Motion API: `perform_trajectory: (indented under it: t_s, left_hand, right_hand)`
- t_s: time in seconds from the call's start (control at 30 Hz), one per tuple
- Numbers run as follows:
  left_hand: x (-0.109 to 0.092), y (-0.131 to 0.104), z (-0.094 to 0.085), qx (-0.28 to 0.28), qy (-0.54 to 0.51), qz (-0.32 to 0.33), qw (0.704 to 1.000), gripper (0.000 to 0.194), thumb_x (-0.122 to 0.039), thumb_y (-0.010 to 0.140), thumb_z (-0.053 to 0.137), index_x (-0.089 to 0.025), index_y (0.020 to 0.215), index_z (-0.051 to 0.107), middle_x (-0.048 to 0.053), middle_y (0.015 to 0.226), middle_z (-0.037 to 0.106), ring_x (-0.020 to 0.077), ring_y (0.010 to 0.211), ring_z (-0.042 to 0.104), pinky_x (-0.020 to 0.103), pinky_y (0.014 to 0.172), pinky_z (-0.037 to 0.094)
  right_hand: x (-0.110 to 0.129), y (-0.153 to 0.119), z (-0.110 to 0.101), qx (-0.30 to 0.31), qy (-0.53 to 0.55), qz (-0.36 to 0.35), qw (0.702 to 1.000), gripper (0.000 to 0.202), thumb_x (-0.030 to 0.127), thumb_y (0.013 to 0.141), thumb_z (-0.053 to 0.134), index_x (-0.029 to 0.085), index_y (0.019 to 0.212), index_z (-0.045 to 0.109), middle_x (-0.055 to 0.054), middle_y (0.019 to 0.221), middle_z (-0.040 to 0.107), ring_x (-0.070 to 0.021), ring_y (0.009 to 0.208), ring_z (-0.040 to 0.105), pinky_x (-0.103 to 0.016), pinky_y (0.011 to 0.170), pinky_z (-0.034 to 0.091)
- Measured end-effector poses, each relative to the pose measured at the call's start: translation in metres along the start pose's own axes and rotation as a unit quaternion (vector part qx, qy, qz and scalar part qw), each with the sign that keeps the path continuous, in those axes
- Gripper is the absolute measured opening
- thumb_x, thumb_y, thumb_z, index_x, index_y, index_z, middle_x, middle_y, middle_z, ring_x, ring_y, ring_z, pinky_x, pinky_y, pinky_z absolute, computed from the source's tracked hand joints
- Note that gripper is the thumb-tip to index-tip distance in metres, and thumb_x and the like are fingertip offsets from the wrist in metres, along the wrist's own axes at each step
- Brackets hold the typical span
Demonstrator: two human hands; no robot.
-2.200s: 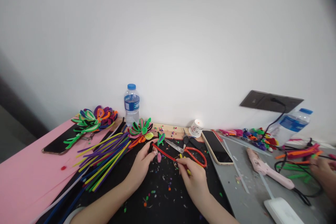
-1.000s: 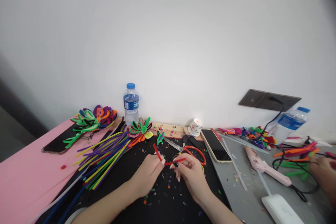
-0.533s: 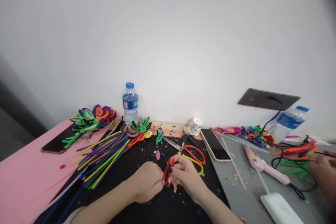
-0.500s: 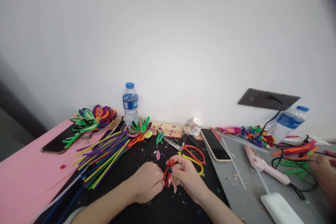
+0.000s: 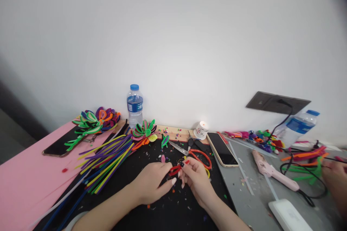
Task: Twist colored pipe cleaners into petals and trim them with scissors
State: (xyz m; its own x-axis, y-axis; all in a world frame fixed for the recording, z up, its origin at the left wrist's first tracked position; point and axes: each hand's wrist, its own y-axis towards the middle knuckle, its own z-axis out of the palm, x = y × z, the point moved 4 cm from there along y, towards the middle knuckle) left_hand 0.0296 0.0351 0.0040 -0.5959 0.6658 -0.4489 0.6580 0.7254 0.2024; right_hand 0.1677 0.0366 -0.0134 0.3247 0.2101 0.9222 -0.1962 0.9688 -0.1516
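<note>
- Fingers (image 5: 190, 171) of my right hand (image 5: 200, 183) are clamped on a bent red strip (image 5: 175, 170) over the black tabletop (image 5: 168, 213).
- My left hand (image 5: 151, 183) is just beside it, thumb apart from forefinger; I can't tell whether it grips too.
- I judge the step as looping the red strip; next calls for a steady right pinch.

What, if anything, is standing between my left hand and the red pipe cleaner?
Nothing visible stands between them. The red pipe cleaner is pinched in your right hand, its bent loop right beside your left hand; whether they touch is hard to tell. The scissors lie beyond, not between.
</note>
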Motion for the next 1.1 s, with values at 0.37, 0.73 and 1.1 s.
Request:
perform_trajectory:
  t_s: [0.37, 0.73, 1.1]
  left_hand:
    - [0.012, 0.006, 0.007, -0.025, 0.037, -0.043, 0.998, 0.021, -0.026, 0.089, 0.035, -0.017, 0.078, 0.051, 0.004, 0.075, 0.059, 0.0182, 0.07, 0.056, 0.025, 0.06, 0.038]
    - [0.02, 0.006, 0.011, -0.024, 0.044, -0.03, 0.998, 0.024, -0.028, 0.09, 0.033, -0.018, 0.084, 0.053, 0.003, 0.078, 0.061, 0.0166, 0.075, 0.058, 0.024, 0.067, 0.043]
    - [0.021, 0.007, 0.01, -0.011, 0.08, -0.039, 0.996, 0.028, -0.026, 0.091, 0.028, -0.016, 0.084, 0.053, 0.006, 0.078, 0.063, 0.0193, 0.073, 0.061, 0.027, 0.063, 0.045]
  right_hand:
    - [-0.001, 0.0, 0.0, 0.008, 0.076, -0.003, 0.997, 0.019, 0.03, 0.075, 0.062, 0.016, 0.074, 0.048, 0.0, 0.062, 0.061, -0.0092, 0.049, 0.054, -0.019, 0.045, 0.043]
    - [-0.005, 0.004, -0.005, 0.02, 0.056, -0.002, 0.998, 0.015, 0.028, 0.076, 0.061, 0.015, 0.079, 0.052, -0.002, 0.062, 0.062, -0.0077, 0.046, 0.051, -0.018, 0.043, 0.042]
    - [-0.002, 0.007, -0.004, 0.059, 0.009, -0.007, 0.998, 0.016, 0.025, 0.077, 0.059, 0.014, 0.086, 0.053, -0.002, 0.064, 0.062, -0.0068, 0.046, 0.049, -0.019, 0.045, 0.044]
